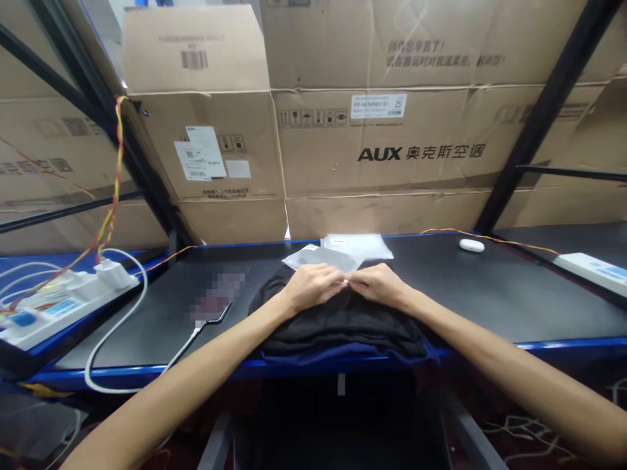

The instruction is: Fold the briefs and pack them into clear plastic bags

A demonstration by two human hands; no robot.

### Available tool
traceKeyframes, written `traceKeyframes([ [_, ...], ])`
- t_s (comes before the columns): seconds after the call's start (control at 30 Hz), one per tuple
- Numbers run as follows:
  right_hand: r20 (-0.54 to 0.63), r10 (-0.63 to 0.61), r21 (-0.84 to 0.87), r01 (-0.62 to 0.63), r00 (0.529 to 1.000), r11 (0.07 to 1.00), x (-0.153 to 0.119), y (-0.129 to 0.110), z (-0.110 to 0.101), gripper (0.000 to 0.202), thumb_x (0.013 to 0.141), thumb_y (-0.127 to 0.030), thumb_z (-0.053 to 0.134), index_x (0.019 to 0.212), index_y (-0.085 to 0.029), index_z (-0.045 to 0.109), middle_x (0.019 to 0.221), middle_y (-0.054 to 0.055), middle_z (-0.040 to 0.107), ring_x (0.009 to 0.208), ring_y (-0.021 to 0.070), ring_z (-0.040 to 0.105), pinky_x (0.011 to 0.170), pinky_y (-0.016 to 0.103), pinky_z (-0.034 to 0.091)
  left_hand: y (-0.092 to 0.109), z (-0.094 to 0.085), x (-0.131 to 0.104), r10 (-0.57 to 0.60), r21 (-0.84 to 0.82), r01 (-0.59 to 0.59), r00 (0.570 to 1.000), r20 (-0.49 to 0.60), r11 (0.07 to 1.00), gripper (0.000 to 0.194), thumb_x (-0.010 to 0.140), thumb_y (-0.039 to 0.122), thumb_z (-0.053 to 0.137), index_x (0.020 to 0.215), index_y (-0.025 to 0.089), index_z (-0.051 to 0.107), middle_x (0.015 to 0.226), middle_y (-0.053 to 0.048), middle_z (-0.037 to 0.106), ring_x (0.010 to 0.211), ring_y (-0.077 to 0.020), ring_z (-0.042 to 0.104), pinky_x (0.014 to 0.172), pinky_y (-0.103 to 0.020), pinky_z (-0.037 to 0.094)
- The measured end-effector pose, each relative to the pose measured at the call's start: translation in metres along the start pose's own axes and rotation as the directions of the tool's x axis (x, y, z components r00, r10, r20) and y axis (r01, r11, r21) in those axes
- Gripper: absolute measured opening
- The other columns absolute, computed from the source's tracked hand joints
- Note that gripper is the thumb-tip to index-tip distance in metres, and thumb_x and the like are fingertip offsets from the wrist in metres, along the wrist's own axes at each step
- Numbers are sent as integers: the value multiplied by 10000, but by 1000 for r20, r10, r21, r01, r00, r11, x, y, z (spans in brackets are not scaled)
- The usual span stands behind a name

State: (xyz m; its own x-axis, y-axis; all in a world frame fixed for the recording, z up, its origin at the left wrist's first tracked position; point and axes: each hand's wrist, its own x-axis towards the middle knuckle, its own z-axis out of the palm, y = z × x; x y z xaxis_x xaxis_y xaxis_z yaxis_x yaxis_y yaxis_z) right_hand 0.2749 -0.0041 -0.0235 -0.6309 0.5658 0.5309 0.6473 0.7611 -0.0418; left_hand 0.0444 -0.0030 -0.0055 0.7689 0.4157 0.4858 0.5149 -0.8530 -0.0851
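Note:
My left hand and my right hand meet fingertip to fingertip above a dark folded cloth. Both are closed in a pinch. A tiny white bit shows between the fingertips, too small to name. Directly behind the hands lies a translucent plastic bag, its near edge hidden by my fingers. Farther back is a stack of whitish plastic bags. The cloth is black, with a blue layer showing at the table's front edge.
A phone-like device, blurred out, lies at left with a white cable. White power strips sit at both sides. A white earbud case rests at the back right of the black table. Cardboard boxes wall the back.

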Motion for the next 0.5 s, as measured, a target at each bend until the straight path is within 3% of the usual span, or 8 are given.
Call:
traceKeyframes([
  [0.23, -35, -18, 23, 19, 999, 1000, 0, -3, -1, 321, 956, -225, 453, 887, -203, 766, 771, 50, 770, 601, 162, 669, 568, 238, 446, 1, 0, 0, -16, -6, 16, 999, -37, 1000, 251, 997, 305, 468, 1024, 210, 698, 943, -63, 729, 882, -206, 677, 789, -316, 517],
  [0.5, -39, 20, 108, -16, 999, 994, -3, 7, -4, 257, 936, -225, 520, 978, -250, 773, 895, 41, 789, 731, 193, 729, 699, 266, 544, -8, -6, 1, -3, 47, 6, 998, -59, 999, 220, 960, 269, 491, 907, 212, 697, 900, -66, 694, 886, -208, 639, 790, -316, 511],
])
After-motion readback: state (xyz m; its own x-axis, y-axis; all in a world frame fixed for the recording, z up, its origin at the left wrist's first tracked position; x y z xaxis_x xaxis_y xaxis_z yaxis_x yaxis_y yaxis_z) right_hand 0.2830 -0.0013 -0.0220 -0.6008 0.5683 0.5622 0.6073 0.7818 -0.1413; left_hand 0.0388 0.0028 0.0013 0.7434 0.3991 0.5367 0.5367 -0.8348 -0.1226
